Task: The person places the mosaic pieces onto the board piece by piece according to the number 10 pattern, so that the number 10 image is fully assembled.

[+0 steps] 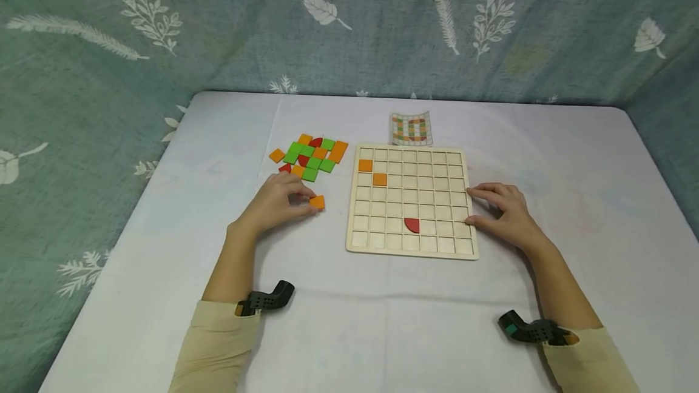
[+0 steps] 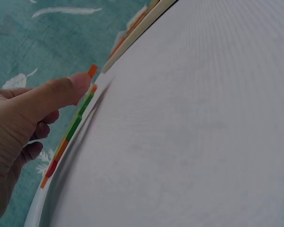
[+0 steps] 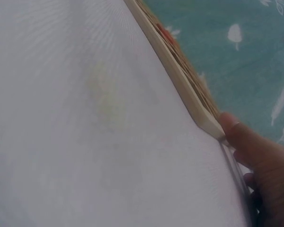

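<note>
My left hand pinches an orange square tile between thumb and fingers, left of the wooden grid board. In the left wrist view the same tile sticks out past the thumb, above the white surface. Two orange squares lie in cells near the board's upper left, set diagonally. A red quarter-circle tile occupies a cell lower down. At the board's right edge my right hand rests its thumb and fingertips against the rim. The right wrist view shows the thumb at the rim; other fingers are partly hidden.
Beyond my left hand lies a loose group of green tiles, with orange and red pieces among them. A small printed pattern card lies behind the board. White cloth covers the table; a leaf-patterned curtain hangs behind it.
</note>
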Demonstrator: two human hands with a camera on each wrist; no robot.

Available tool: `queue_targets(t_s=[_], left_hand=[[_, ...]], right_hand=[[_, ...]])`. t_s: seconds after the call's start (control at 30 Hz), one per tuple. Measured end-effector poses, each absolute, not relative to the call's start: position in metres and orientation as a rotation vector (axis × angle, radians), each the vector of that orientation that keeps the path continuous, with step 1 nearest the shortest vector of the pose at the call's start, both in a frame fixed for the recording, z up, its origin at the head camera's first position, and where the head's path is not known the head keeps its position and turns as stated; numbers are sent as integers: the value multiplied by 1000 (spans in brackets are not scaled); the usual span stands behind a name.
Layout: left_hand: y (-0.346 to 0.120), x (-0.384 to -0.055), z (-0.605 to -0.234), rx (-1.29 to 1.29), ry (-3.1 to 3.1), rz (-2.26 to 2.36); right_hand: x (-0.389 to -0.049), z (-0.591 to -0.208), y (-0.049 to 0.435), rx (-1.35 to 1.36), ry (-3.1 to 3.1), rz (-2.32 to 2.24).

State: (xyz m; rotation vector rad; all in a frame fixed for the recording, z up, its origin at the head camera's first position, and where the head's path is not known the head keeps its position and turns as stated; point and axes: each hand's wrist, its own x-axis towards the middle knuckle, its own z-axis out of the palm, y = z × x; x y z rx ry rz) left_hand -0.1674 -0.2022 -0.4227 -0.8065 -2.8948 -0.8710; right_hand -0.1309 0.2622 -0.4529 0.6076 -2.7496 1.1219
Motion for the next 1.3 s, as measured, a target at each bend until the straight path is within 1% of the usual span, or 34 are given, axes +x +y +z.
queue_targets(t_s=[0.37,0.67,1.0,1.3], left_hand=[[-168,-172,-421,-1032,-2808,-913],[-140,-176,-421,-1214,-2701,-839],[-113,-182,-426,-1281,-2706,-781],[-104,-183,-430,-1279,-2682,-765]], right_hand=[[-130,-453,263,598,-2747,1104],[-131,-452,260,620,-2738,1099],[-130,-454,258,588,-2758,1109],[-130,-455,258,582,-2753,1096]])
